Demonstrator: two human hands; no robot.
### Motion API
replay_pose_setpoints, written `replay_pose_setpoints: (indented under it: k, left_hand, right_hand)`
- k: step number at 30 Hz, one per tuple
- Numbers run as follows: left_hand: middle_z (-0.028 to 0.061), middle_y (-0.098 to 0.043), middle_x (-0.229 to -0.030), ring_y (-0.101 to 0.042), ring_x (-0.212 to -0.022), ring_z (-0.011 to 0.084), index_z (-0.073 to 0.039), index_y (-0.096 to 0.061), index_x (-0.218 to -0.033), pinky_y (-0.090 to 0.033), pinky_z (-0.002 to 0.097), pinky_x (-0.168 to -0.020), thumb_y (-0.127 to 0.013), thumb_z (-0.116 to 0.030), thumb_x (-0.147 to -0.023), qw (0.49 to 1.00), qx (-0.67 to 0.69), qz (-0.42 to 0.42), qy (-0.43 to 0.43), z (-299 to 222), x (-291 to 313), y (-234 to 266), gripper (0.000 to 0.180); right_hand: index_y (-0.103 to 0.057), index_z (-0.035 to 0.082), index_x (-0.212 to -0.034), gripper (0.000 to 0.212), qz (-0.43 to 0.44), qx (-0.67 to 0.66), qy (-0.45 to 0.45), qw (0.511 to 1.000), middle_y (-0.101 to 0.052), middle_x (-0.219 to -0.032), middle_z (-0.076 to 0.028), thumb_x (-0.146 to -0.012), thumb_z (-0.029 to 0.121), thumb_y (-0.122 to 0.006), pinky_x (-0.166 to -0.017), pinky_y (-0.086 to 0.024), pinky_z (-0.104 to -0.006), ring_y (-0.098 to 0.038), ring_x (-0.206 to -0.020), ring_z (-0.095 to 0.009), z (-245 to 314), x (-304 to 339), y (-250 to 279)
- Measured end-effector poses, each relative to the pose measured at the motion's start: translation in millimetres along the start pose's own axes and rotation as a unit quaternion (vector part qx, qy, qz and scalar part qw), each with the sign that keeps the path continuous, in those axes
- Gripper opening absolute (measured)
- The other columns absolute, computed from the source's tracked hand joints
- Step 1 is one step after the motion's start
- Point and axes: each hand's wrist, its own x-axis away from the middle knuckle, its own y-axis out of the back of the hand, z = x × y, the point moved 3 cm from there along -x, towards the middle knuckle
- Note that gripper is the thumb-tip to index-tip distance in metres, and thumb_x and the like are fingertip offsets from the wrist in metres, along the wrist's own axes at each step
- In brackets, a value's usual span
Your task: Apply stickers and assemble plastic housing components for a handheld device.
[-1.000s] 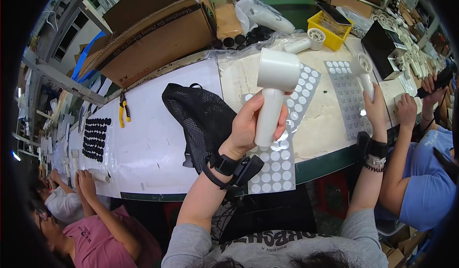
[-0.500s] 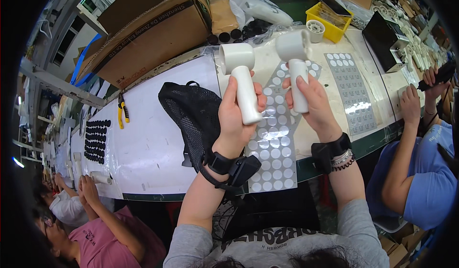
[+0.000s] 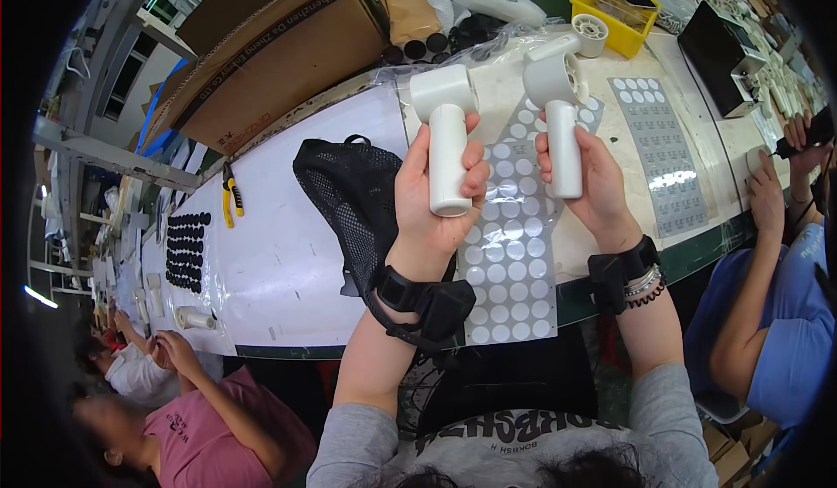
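Note:
My left hand (image 3: 429, 213) is closed around the handle of a white handheld fan casing (image 3: 448, 152), its round head upward and slightly tilted. In my right hand (image 3: 602, 192) is a second white handheld fan casing (image 3: 563, 144), gripped by the handle; the open side of its round head faces right. The two casings are held apart, above a sheet of round white stickers (image 3: 510, 272). Behind the right casing's head lies another white part (image 3: 553, 47), partly hidden.
A black mesh bag (image 3: 344, 187) lies left of my left hand. Yellow-handled pliers (image 3: 232, 199) and rows of black discs (image 3: 186, 251) are farther left. A cardboard box (image 3: 288, 57), yellow bin (image 3: 615, 22) and second sticker sheet (image 3: 660, 157) stand or lie beyond. Co-workers sit on both sides.
Both casings have turned in my hands: the left one is more upright, and the right one's head now shows its open side. The whole view has shifted slightly.

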Motion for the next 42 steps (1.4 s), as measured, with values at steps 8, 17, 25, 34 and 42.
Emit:
replay_pose_setpoints:
  k: [8,17,25,34,42]
  left_hand:
    - [0.0091,-0.042,-0.084,-0.047,-0.07,0.0144,0.013,-0.032,-0.12,-0.048,0.0222,-0.057,-0.037,-0.024,-0.096,0.986,0.157,-0.044,0.041,1,3,-2,0.044]
    - [0.0094,-0.044,-0.089,-0.05,-0.08,0.0157,0.013,-0.031,-0.119,-0.051,0.0243,-0.066,-0.041,-0.021,-0.096,0.971,0.213,-0.095,0.044,15,13,-10,0.043]
    - [0.0101,-0.044,-0.09,-0.05,-0.082,0.0163,0.013,-0.03,-0.12,-0.052,0.0248,-0.068,-0.041,-0.021,-0.096,0.968,0.227,-0.103,0.04,16,16,-11,0.043]
    - [0.0094,-0.044,-0.089,-0.05,-0.082,0.0165,0.012,-0.032,-0.119,-0.051,0.0248,-0.067,-0.042,-0.021,-0.095,0.968,0.217,-0.116,0.05,17,12,-8,0.042]
    - [0.0081,-0.046,-0.087,-0.05,-0.078,0.0172,0.007,-0.039,-0.113,-0.052,0.0279,-0.064,-0.039,-0.029,-0.096,0.973,0.165,-0.133,0.095,16,5,6,0.04]
  right_hand:
    - [-0.048,-0.002,-0.105,0.032,-0.042,0.023,0.028,0.998,-0.054,-0.093,-0.009,-0.095,0.027,-0.038,-0.069,-0.045,-0.0273,-0.052,-0.077,-0.014,3,5,-2]
    - [-0.048,0.001,-0.096,0.029,-0.068,0.02,0.035,0.997,-0.053,-0.089,-0.008,-0.095,0.029,-0.04,-0.059,-0.043,-0.0239,-0.049,-0.071,-0.011,3,6,0]
    - [-0.048,0.0,-0.099,0.034,-0.082,0.059,0.014,0.995,-0.053,-0.083,-0.007,-0.095,0.032,-0.039,-0.055,-0.041,-0.0226,-0.049,-0.067,-0.01,2,8,-5]
    - [-0.049,0.005,-0.098,0.033,-0.11,0.056,-0.001,0.992,-0.053,-0.077,-0.005,-0.094,0.036,-0.04,-0.049,-0.04,-0.0206,-0.049,-0.06,-0.009,3,10,-2]
    - [-0.043,0.007,-0.107,0.033,-0.092,0.093,0.013,0.991,-0.053,-0.073,-0.004,-0.093,0.036,-0.043,-0.043,-0.04,-0.0195,-0.049,-0.054,-0.007,5,9,-7]
